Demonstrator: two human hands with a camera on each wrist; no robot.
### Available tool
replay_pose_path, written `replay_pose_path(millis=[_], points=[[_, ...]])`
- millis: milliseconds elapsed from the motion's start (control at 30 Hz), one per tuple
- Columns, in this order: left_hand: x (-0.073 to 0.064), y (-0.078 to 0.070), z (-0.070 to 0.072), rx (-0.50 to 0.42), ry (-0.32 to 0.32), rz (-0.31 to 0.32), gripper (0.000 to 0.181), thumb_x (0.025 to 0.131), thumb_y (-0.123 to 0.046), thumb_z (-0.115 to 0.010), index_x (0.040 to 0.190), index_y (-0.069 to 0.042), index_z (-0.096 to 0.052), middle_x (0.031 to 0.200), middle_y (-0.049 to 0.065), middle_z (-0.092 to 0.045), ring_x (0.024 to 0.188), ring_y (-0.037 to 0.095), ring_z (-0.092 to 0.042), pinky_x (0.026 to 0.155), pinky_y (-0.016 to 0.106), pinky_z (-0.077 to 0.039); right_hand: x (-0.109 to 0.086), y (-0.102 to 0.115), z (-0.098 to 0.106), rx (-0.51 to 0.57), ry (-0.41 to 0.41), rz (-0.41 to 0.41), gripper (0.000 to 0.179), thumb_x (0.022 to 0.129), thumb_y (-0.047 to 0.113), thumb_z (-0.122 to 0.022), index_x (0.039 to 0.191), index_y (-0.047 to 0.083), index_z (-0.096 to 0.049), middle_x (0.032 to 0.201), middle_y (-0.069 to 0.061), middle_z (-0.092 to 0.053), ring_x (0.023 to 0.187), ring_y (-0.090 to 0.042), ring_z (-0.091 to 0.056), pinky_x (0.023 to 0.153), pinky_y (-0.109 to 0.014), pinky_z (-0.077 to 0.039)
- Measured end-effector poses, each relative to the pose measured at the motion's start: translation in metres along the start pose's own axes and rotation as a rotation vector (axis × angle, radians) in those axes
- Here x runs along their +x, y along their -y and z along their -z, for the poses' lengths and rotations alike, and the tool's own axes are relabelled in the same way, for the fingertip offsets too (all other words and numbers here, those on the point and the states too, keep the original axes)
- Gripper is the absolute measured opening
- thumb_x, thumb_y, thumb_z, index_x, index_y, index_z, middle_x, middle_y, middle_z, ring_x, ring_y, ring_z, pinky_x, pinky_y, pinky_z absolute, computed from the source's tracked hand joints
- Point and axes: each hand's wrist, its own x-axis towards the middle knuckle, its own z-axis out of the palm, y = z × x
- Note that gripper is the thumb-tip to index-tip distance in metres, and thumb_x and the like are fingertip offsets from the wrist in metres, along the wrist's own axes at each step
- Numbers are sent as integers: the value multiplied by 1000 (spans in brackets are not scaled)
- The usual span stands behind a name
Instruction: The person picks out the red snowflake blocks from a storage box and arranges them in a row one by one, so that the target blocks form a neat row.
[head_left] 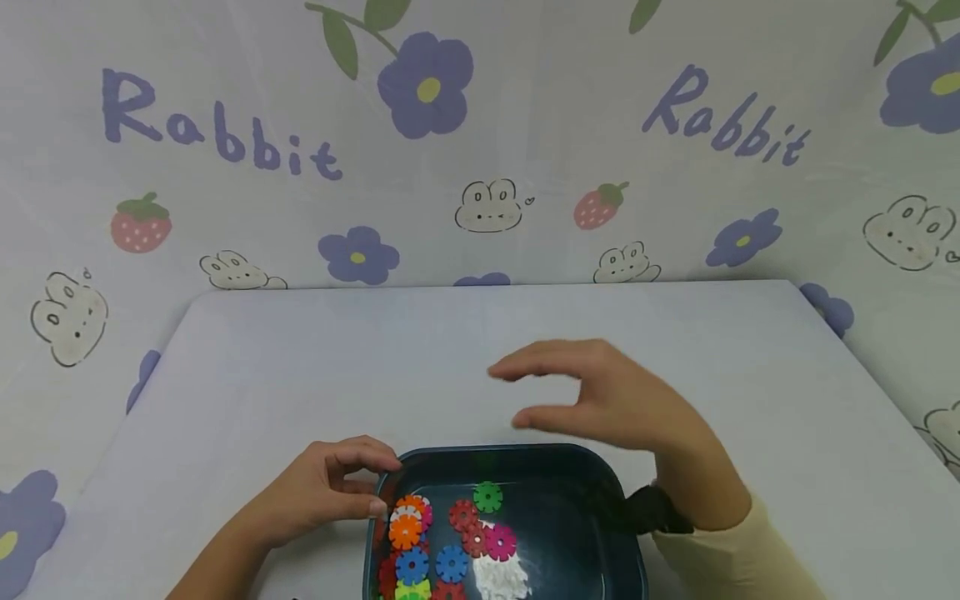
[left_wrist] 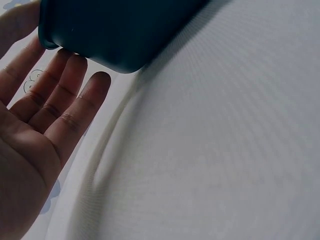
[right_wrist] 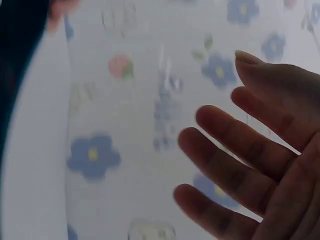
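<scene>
A dark teal tray stands at the table's near edge, its lower part cut off in the head view. My left hand holds the tray's far left corner, thumb and fingertips at the rim; the left wrist view shows the fingers reaching along the tray's outer side. Beyond the tray's far rim, my right hand hovers with thumb and fingers spread apart, holding nothing. Several notched plastic discs lie in the tray, mostly at its left: an orange disc, a blue disc, a green disc and a pink disc.
A white table stretches out behind and beside the tray. Behind it hangs a white cloth printed with flowers, rabbits and strawberries. A black band circles the right wrist next to a pale yellow sleeve.
</scene>
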Motion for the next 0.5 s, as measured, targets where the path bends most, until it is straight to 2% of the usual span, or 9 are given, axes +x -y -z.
replay_pose_path(millis=[100, 233, 333, 500], points=[[-1, 0, 1, -1, 0, -7, 34, 86, -1, -72, 119, 2, -64, 125, 21, -59, 114, 21, -61, 93, 32, -55, 9, 18, -24, 70, 183, 14, 42, 87, 25, -75, 128, 17, -65, 125, 5, -67, 114, -8, -62, 95, -30, -53], [-1, 0, 2, -12, 8, -23, 33, 86, -1, -71, 119, -1, -65, 125, 19, -60, 114, 22, -61, 94, 32, -55, 20, 25, -51, 104, 372, -37, 40, 89, 27, -73, 128, 19, -65, 122, 10, -67, 109, -1, -61, 94, -22, -51], [-1, 1, 2, -23, 19, -34, 33, 87, 0, -71, 119, -2, -65, 125, 18, -60, 115, 23, -61, 94, 33, -54, 24, 24, -63, 102, 438, -64, 39, 89, 26, -73, 127, 20, -65, 119, 12, -67, 104, 2, -59, 93, -20, -50], [0, 2, 2, -26, 26, -40, 33, 87, 1, -70, 119, -1, -65, 125, 18, -60, 115, 25, -60, 94, 34, -54, 27, 18, -74, 78, 492, -102, 38, 89, 25, -74, 126, 19, -67, 117, 11, -68, 102, 0, -61, 94, -22, -51]])
